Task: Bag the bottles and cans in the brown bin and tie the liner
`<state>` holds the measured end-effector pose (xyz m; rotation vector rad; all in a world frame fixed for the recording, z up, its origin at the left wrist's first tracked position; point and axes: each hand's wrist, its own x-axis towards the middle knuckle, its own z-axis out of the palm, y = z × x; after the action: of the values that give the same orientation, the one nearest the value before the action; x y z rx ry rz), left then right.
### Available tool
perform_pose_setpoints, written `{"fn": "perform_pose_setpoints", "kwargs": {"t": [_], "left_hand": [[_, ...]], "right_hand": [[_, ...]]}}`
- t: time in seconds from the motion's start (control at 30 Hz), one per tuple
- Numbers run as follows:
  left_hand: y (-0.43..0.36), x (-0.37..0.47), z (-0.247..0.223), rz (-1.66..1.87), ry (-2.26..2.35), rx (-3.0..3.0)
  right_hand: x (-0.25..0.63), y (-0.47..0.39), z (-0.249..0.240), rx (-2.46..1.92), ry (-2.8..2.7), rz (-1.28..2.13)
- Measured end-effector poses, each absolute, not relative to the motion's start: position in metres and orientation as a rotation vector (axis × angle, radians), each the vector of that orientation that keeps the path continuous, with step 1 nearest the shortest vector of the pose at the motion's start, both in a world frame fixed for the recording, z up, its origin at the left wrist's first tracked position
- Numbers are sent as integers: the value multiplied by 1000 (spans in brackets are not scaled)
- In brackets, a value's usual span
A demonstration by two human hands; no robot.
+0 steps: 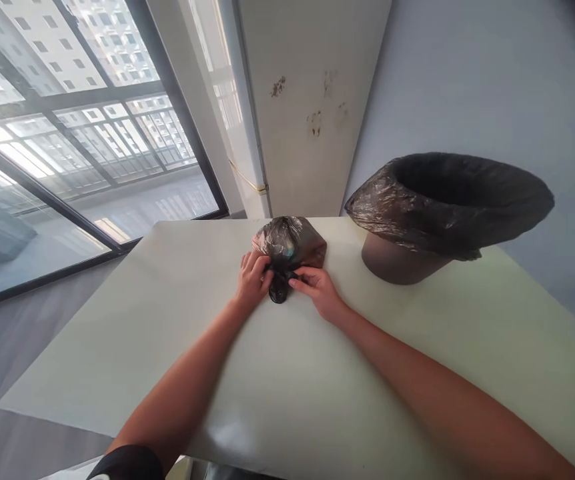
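Observation:
A filled black plastic garbage bag (287,240) lies on the white table (267,373), its gathered neck facing me. My left hand (254,279) is closed on the left side of the neck, fingers curled into the plastic. From the right, my right hand (317,290) pinches the other side of the neck between thumb and fingers. A dark loop of the bag's plastic hangs between the two hands and rests on the tabletop. What the bag contains is hidden, though some pale and coloured bits show faintly through it.
A brown trash bin (402,260) stands at the table's right side, with a black liner (417,207) folded widely over its rim. Behind the table are a stained pale panel (312,133) and a grey wall (492,87). Glass balcony doors (82,133) are at the left.

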<state>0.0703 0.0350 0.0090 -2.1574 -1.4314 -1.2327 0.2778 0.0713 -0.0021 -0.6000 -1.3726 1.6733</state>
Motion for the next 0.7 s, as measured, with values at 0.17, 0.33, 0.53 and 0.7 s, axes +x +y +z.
{"fn": "perform_pose_setpoints", "kwargs": {"t": [0.17,0.33,0.53,0.7], "left_hand": [[38,70,6,-1208,-1442,-2184],[39,71,7,-1222,-1418,-2182],[39,70,9,-1214,-1412,-2242],[38,70,9,-1217,-1482,-2241]], "right_hand": [[279,75,1,-638,-1196,1667],[280,78,-4,-587,-1169,1728],[281,75,-2,-622,-1270,1699],[281,76,-2,-668,-1415,1481]]}}
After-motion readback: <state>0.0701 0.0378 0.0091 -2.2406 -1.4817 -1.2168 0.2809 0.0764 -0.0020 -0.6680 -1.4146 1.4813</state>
